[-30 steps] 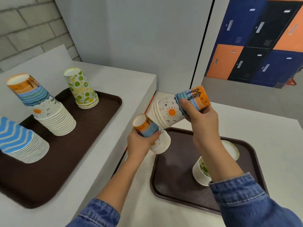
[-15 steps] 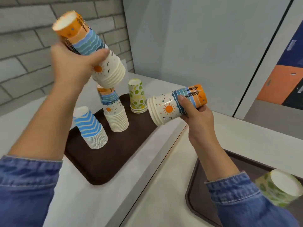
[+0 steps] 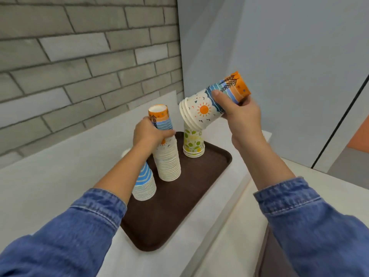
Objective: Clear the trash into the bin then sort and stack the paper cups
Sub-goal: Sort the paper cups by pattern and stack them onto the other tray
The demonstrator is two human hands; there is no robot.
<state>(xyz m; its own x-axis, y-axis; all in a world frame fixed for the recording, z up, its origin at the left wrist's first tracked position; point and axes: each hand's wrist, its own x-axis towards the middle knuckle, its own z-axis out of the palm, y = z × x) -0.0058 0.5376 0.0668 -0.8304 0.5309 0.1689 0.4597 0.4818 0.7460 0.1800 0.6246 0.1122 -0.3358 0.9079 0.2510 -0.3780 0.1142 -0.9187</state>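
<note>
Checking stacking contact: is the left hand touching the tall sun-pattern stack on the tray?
Touching. The head view shows the left hand wrapped around the sun-pattern stack on the tray.

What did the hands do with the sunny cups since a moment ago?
The left hand brought its sun cups down onto the tall sun stack on the brown tray, still gripping. The right hand kept its tilted sun bundle in the air. The blue wave stack and green stack stayed put.

White counter (image 3: 60, 188), brown tray (image 3: 179, 212) on it
</note>
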